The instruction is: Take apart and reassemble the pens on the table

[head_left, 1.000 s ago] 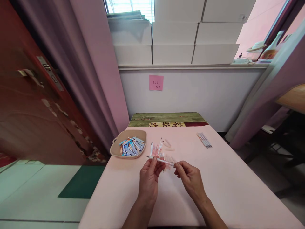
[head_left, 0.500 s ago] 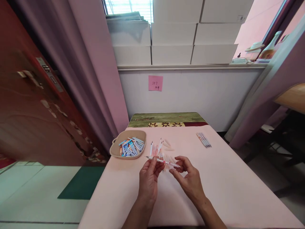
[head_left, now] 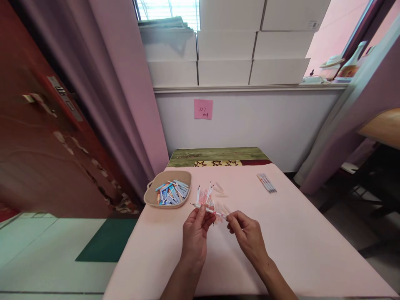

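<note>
A white pen with red markings (head_left: 210, 211) lies across both hands, its dark tip pointing left. My left hand (head_left: 196, 229) is closed on its front part, thumb on top. At the pen's rear end, my right hand (head_left: 245, 229) pinches it between thumb and fingers. Behind the hands, several pen refills with dark tips (head_left: 210, 190) and pinkish pen parts (head_left: 204, 196) lie on the table, partly hidden by my left hand. Pale pink, cap-like pieces (head_left: 221, 195) rest just right of them.
A beige basket (head_left: 149, 199) with blue, white and orange pen parts (head_left: 171, 192) stands at the table's left edge. Several assembled-looking pens (head_left: 266, 183) lie side by side at the right. The pink tablecloth (head_left: 250, 271) covers the table, and a wall (head_left: 250, 125) rises behind.
Half a second ago my right hand's fingers were spread apart near the pen's rear end; now they are pinched on it again. My left hand has kept its hold on the pen.
</note>
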### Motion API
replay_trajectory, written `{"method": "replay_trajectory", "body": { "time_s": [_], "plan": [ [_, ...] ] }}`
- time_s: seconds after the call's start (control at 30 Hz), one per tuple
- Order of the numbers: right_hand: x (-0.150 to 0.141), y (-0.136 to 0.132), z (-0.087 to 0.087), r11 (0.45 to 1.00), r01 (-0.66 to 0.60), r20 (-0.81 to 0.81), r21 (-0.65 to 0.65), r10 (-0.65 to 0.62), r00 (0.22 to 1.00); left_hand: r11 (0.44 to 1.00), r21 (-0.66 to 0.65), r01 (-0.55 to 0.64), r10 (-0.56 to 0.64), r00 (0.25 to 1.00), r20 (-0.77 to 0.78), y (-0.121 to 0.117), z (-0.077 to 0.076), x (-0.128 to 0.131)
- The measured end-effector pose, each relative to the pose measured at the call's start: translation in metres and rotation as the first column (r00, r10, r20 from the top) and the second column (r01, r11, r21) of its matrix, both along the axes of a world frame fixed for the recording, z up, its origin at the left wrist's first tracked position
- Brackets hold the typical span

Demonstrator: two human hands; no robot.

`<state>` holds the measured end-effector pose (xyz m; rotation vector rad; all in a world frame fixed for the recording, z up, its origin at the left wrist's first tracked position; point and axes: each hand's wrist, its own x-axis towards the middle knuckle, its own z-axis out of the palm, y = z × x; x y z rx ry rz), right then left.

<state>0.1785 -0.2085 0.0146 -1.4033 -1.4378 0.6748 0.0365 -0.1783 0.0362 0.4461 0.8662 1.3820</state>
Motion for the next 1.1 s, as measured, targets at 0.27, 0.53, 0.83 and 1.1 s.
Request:
{"method": "replay_trajectory", "body": {
  "time_s": [0.27, 0.53, 0.83, 1.1],
  "plan": [
    [-0.0017, -0.0013, -0.0004, 1.0, -0.021, 0.027, 0.011, 0.021, 0.999, 1.0, 0.004, 0.002, -0.002, 1.0, -0.02, 0.0005, -0.0015, -0.0002],
    [-0.0043, -0.0014, -0.0002, 1.0, 0.024, 0.04, 0.012, -0.025, 0.999, 1.0, 0.009, 0.0, 0.0, 1.0, -0.031, 0.0018, -0.0044, -0.0005],
    [-0.0047, -0.0014, -0.0016, 0.998, 0.042, 0.052, 0.038, -0.044, 0.998, 1.0, 0.008, -0.007, 0.008, 0.999, -0.037, 0.0017, -0.0047, -0.0005],
    [-0.0053, -0.0028, -0.0054, 0.996, -0.066, 0.03, -0.053, 0.067, 0.997, 1.0, -0.004, 0.006, -0.006, 0.999, -0.037, 0.0016, -0.0063, -0.0002]
  ]
}}
